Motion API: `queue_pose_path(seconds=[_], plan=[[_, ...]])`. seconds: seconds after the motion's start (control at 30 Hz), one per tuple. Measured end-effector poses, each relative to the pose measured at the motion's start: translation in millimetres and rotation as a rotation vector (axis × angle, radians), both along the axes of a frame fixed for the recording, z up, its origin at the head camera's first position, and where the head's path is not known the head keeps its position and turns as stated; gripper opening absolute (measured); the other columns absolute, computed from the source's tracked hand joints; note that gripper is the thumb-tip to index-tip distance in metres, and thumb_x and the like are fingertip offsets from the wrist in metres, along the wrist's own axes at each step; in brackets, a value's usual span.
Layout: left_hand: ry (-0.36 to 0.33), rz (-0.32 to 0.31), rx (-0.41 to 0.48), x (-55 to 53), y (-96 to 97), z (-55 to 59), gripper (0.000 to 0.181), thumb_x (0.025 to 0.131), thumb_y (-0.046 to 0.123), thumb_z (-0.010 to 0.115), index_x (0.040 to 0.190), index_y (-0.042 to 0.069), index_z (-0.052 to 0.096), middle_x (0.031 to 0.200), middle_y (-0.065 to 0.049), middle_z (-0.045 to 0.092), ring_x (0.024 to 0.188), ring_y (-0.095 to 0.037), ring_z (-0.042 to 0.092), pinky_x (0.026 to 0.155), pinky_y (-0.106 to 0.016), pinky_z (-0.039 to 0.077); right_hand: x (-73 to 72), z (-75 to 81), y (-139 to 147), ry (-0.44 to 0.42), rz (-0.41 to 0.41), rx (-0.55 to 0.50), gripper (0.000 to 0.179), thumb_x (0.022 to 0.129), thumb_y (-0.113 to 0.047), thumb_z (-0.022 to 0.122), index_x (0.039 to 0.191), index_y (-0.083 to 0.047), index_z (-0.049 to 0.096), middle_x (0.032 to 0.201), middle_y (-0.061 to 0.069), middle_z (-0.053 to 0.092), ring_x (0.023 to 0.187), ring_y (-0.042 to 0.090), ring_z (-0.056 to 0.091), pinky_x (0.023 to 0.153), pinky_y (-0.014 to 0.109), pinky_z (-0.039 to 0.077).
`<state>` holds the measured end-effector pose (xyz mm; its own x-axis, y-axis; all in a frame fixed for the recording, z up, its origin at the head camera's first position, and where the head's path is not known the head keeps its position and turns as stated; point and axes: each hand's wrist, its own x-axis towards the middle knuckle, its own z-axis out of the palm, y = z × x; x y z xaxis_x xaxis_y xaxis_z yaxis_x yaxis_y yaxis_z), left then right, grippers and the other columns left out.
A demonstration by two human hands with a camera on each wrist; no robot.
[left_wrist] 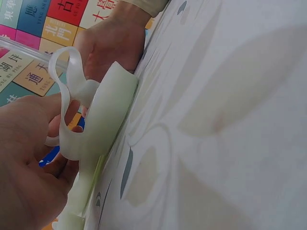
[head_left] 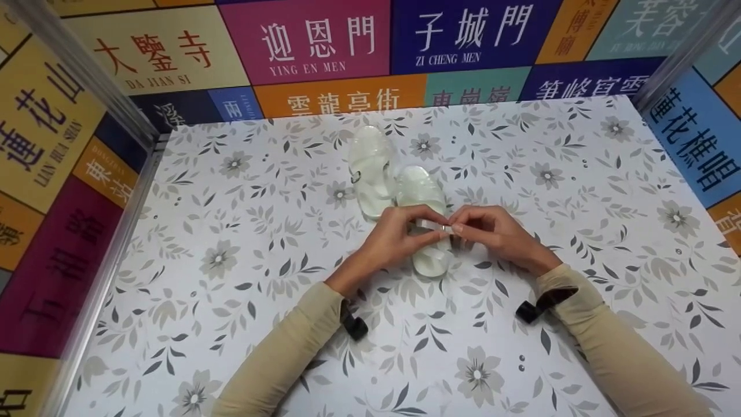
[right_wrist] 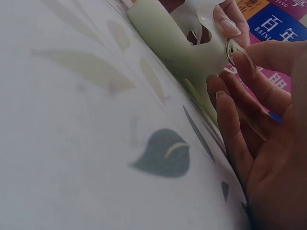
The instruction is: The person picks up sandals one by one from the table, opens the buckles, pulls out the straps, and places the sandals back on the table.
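Note:
Two pale, translucent green-white sandals lie on the table. The nearer sandal point(head_left: 431, 260) is between both hands, its ankle strap point(left_wrist: 72, 143) standing up in a loop. My right hand point(head_left: 498, 234) pinches the strap end between thumb and forefinger, right at a small metal buckle point(right_wrist: 232, 51). From the other side, my left hand point(head_left: 396, 234) pinches the strap near the same buckle, its fingertips meeting those of the right hand. The farther sandal point(head_left: 370, 168) rests beyond the left hand, and its own buckle point(head_left: 355, 176) shows on its left side.
The table point(head_left: 278, 347) has a white cover printed with grey leaves and flowers. Colourful panels with Chinese lettering point(head_left: 318, 40) stand behind it and along both sides, with metal posts point(head_left: 689, 52) at the corners. Each sleeve carries a black wrist strap point(head_left: 353, 324).

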<state>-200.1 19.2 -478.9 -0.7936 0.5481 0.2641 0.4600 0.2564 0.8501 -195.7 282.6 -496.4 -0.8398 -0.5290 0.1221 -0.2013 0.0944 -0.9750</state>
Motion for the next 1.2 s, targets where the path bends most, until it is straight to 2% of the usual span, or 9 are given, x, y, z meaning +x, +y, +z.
queue_pose_path(seconds=[0.13,0.33,0.6,0.93,1.2], plan=[[0.018,0.004,0.003,0.5,0.8,-0.8,0.018,0.099,0.026,0.082,0.115,0.018,0.083,0.114,0.007,0.083,0.109,-0.002,0.074,0.096,-0.02,0.059,0.2,-1.9,-1.2,0.016,0.001,-0.005,0.015,0.105,-0.004,0.068,0.098,0.008,0.073,0.111,0.02,0.074,0.096,0.029,0.07,0.083,0.028,0.059],[0.033,0.005,0.008,0.6,1.5,-1.1,0.018,0.099,0.027,0.082,0.114,0.018,0.083,0.112,0.007,0.083,0.107,-0.002,0.074,0.095,-0.023,0.06,0.3,-3.0,-2.2,0.02,-0.001,0.002,0.012,0.106,-0.006,0.068,0.105,0.0,0.078,0.108,0.017,0.075,0.086,0.029,0.069,0.075,0.03,0.059],[0.02,0.013,0.017,0.6,2.3,-1.8,0.018,0.098,0.027,0.083,0.113,0.017,0.082,0.114,0.004,0.083,0.108,-0.002,0.076,0.095,-0.023,0.061,-0.7,-0.7,-0.4,0.018,0.022,-0.035,0.017,0.107,-0.005,0.062,0.102,0.009,0.071,0.112,0.015,0.074,0.09,0.03,0.07,0.075,0.032,0.061],[0.025,0.011,0.028,0.2,2.0,-2.1,0.017,0.097,0.025,0.084,0.112,0.016,0.083,0.114,0.003,0.084,0.108,-0.005,0.076,0.095,-0.02,0.06,-0.7,-2.5,-1.0,0.036,0.025,-0.015,0.012,0.107,-0.005,0.065,0.107,0.0,0.076,0.105,0.022,0.073,0.084,0.035,0.069,0.076,0.034,0.06],[0.038,0.013,0.029,0.9,3.3,-1.1,0.017,0.098,0.026,0.083,0.111,0.016,0.083,0.112,0.004,0.084,0.106,-0.002,0.075,0.095,-0.021,0.06,-0.4,-3.2,-3.3,0.04,0.026,0.0,0.012,0.107,-0.005,0.066,0.108,-0.001,0.077,0.105,0.018,0.073,0.083,0.032,0.068,0.074,0.032,0.06]])
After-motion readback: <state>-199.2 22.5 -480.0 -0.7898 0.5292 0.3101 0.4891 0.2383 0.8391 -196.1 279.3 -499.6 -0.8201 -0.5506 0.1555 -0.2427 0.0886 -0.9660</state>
